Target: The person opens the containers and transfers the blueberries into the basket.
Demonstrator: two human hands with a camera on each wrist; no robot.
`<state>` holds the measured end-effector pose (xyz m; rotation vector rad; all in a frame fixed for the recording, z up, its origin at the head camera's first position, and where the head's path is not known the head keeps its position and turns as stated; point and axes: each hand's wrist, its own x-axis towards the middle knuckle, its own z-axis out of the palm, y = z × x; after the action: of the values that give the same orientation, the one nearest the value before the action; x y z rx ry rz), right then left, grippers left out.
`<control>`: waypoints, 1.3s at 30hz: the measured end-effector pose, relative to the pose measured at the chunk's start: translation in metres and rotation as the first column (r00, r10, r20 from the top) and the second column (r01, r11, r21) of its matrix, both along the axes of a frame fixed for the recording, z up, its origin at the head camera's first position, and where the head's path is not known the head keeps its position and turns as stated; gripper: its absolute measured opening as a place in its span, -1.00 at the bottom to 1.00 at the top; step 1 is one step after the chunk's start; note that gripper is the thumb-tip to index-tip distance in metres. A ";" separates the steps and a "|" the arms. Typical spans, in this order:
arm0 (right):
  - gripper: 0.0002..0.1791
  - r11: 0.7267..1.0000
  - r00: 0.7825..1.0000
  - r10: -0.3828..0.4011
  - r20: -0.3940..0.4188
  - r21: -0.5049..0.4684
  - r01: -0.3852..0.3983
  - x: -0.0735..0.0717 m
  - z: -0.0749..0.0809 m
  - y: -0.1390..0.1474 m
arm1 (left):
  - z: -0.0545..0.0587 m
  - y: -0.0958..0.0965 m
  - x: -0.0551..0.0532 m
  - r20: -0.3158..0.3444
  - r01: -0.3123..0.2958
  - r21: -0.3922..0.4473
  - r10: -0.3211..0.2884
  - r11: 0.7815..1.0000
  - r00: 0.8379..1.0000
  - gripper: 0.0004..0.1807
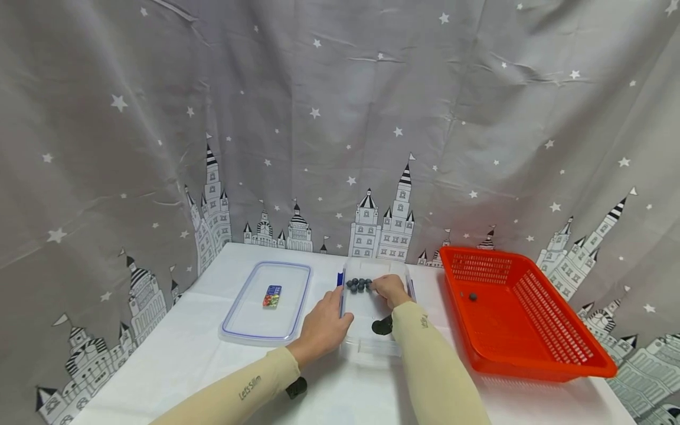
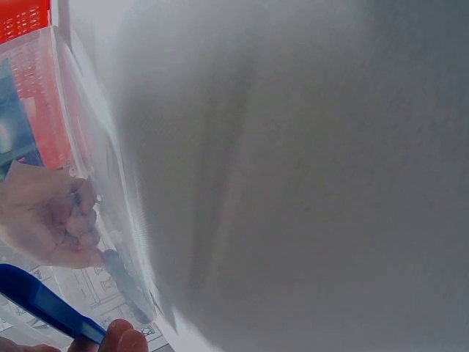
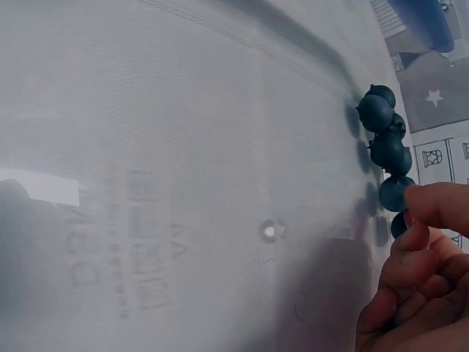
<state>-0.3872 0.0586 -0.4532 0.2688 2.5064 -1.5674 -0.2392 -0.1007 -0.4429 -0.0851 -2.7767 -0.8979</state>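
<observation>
A clear plastic container [image 1: 369, 310] with blue latches stands in the middle of the white table. Several blueberries [image 1: 357, 286] are bunched near its far left wall. My left hand [image 1: 324, 324] holds the container's left wall, fingertips at the blue latch [image 2: 44, 301] in the left wrist view. My right hand [image 1: 390, 289] reaches inside; its thumb and finger pinch a blueberry [image 3: 396, 192] at the end of the bunch. The other fingers of that hand are curled, and part of a dark berry shows just beneath the fingertips.
Left of the container lies a clear lid [image 1: 257, 321] with a blue edge and a colourful label [image 1: 272, 296]. A red plastic basket [image 1: 531, 319] stands on the right, with one blueberry [image 1: 473, 296] in it. A grey curtain [image 1: 340, 118] hangs behind the table.
</observation>
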 end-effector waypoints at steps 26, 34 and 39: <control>-0.76 0.991 0.991 0.101 -0.085 0.096 -0.093 0.012 0.003 -0.004 | 0.000 0.000 0.001 -0.006 0.000 0.010 0.000 1.000 1.000 -0.22; -0.80 0.983 0.984 0.138 -0.113 0.140 -0.121 0.011 0.000 -0.006 | 0.001 0.000 0.001 0.002 0.001 0.015 -0.001 1.000 1.000 -0.21; -0.78 0.977 0.978 0.169 -0.124 0.155 -0.149 0.013 0.002 -0.005 | 0.001 0.000 0.001 0.007 0.002 0.012 -0.002 1.000 1.000 -0.22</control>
<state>-0.3738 0.0536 -0.4513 -0.0227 2.6743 -1.3887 -0.2384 -0.1010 -0.4420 -0.0833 -2.7775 -0.9173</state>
